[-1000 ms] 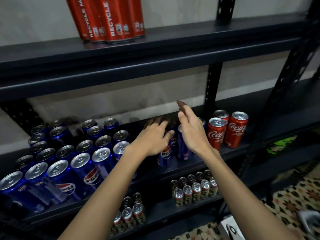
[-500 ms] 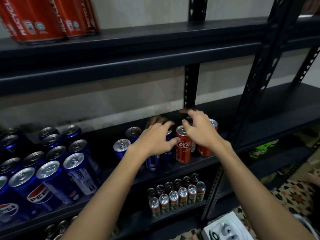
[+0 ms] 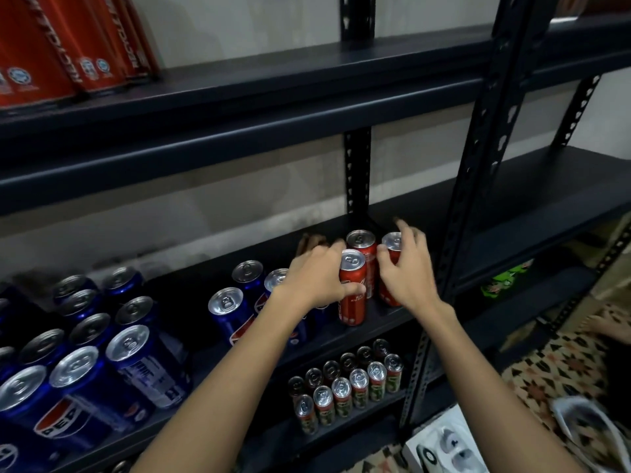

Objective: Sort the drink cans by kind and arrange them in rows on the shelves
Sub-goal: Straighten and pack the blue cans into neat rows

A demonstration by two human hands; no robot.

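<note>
A dark metal shelf rack (image 3: 474,138) stands against a pale, smudged wall (image 3: 211,206), and the middle shelf (image 3: 532,199) is the one to reckon from. Below and to the right of it lies a patterned rug (image 3: 560,373) with a white box (image 3: 440,448) on it. Above the middle shelf, at the upper left, tall red cans (image 3: 68,46) stand on the top shelf, printed with "RECYCLE". On the middle shelf itself a crowd of blue Pepsi cans (image 3: 102,367) fills the left part, tops up, and three red Coca-Cola cans (image 3: 358,274) stand together near the rear upright. Both bare arms reach in over its front edge. The left hand (image 3: 317,278) is curled round the left side of the front red can (image 3: 352,288), thumb across its label. The right hand (image 3: 406,268) cups the rightmost red can (image 3: 392,264), fingers bent over its top and side. On the shelf underneath the middle one, small slim cans (image 3: 345,384) with green and red labels stand in two neat rows; their writing is too small to read.
</note>
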